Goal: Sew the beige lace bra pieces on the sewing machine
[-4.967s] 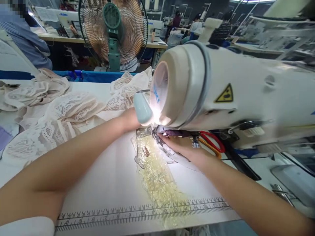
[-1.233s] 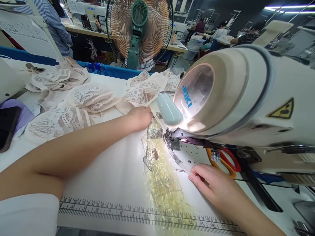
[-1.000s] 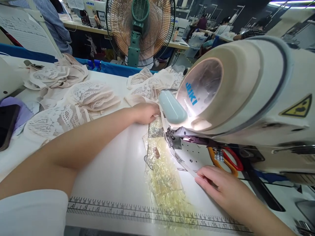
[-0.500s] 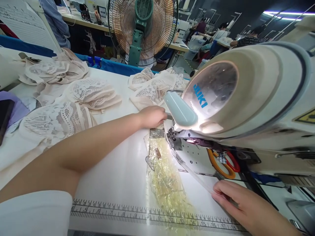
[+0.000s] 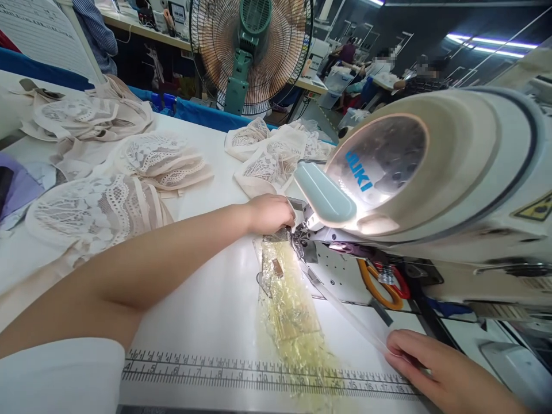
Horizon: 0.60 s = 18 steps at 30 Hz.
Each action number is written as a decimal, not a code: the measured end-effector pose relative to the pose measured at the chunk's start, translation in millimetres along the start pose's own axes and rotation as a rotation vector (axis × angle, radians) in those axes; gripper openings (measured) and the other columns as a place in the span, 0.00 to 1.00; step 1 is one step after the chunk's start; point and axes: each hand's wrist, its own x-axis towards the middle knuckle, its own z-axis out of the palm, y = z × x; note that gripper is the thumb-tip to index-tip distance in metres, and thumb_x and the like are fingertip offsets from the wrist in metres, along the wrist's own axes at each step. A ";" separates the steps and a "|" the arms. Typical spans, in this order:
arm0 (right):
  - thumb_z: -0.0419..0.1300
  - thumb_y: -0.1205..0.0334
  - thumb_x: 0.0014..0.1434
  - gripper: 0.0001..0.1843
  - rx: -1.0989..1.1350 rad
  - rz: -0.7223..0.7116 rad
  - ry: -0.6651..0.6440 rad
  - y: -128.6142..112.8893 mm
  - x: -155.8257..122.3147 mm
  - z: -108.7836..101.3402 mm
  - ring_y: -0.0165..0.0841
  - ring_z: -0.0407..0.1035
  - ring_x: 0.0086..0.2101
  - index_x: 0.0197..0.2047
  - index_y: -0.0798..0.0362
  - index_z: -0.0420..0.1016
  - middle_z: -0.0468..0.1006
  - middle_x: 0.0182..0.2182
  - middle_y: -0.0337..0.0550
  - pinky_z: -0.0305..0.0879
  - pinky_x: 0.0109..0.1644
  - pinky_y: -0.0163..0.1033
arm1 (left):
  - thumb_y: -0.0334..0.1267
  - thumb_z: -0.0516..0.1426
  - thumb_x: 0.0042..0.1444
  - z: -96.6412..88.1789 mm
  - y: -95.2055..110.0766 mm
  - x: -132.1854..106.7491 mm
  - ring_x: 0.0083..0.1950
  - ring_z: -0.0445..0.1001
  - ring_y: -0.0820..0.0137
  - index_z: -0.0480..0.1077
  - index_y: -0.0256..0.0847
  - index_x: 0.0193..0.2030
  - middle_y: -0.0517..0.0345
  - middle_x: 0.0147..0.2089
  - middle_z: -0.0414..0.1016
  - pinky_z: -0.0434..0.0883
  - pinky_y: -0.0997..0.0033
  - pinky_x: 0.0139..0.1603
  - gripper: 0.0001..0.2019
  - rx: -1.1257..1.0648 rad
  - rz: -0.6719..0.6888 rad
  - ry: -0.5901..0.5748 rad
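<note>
- The left hand (image 5: 272, 214) is curled with its fingers bent down, close to the needle area; the fingertips are hidden, so I cannot tell what it grips.
- The right hand (image 5: 435, 368) pinches the end of a pale strip (image 5: 345, 310) between thumb and forefinger, low on the right.
- The strip slants across the desk (image 5: 202, 310) from that pinch up to the metal guide (image 5: 298, 247) under the machine head.
- Yellow tape (image 5: 295, 322) covers the desk from below the left hand down over the printed ruler (image 5: 207, 371); a small brown piece shows on it.
- The machine (image 5: 466, 161) fills the right side, marked JUKI, a light blue cover (image 5: 325, 192) at its front.
- Scissors (image 5: 375, 284) with orange and red handles lie beneath the machine arm.
- One lace garment (image 5: 276, 161) lies just beyond the left hand; more lace garments (image 5: 101, 210) are heaped on the left, near purple cloth (image 5: 17, 184).
- Behind the desk stands a fan (image 5: 252, 57); a striped sleeve (image 5: 97, 34) shows left of it, other people farther off on the right.
</note>
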 end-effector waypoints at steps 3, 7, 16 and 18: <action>0.46 0.51 0.60 0.16 -0.003 0.004 0.036 -2.0 -6.7 0.9 0.32 0.66 0.27 0.26 0.50 0.60 0.70 0.26 0.39 0.61 0.31 0.35 | 0.28 0.53 0.53 1.1 -0.5 0.1 0.51 0.68 0.63 0.73 0.40 0.46 0.56 0.48 0.74 0.64 0.71 0.47 0.14 -0.010 0.036 0.005; 0.47 0.53 0.58 0.14 -0.016 0.037 0.050 -6.5 -13.2 -0.8 0.33 0.66 0.27 0.25 0.50 0.61 0.71 0.26 0.40 0.60 0.31 0.36 | 0.28 0.54 0.54 1.1 -1.5 -0.9 0.49 0.69 0.65 0.73 0.40 0.46 0.57 0.47 0.74 0.64 0.72 0.46 0.14 -0.019 0.079 -0.023; 0.46 0.56 0.59 0.13 -0.055 0.058 0.052 -12.8 -14.8 -5.5 0.33 0.66 0.28 0.26 0.51 0.61 0.72 0.27 0.40 0.58 0.32 0.37 | 0.29 0.55 0.54 -3.0 0.8 -3.9 0.46 0.70 0.68 0.74 0.40 0.43 0.59 0.46 0.75 0.63 0.75 0.44 0.11 -0.054 0.083 -0.033; 0.47 0.56 0.59 0.13 -0.056 0.064 0.069 -16.1 -14.7 -6.9 0.33 0.66 0.28 0.26 0.51 0.61 0.72 0.26 0.40 0.57 0.31 0.37 | 0.28 0.55 0.54 -2.0 -0.2 -3.8 0.46 0.70 0.69 0.73 0.39 0.43 0.59 0.45 0.75 0.63 0.76 0.42 0.11 -0.061 0.102 -0.014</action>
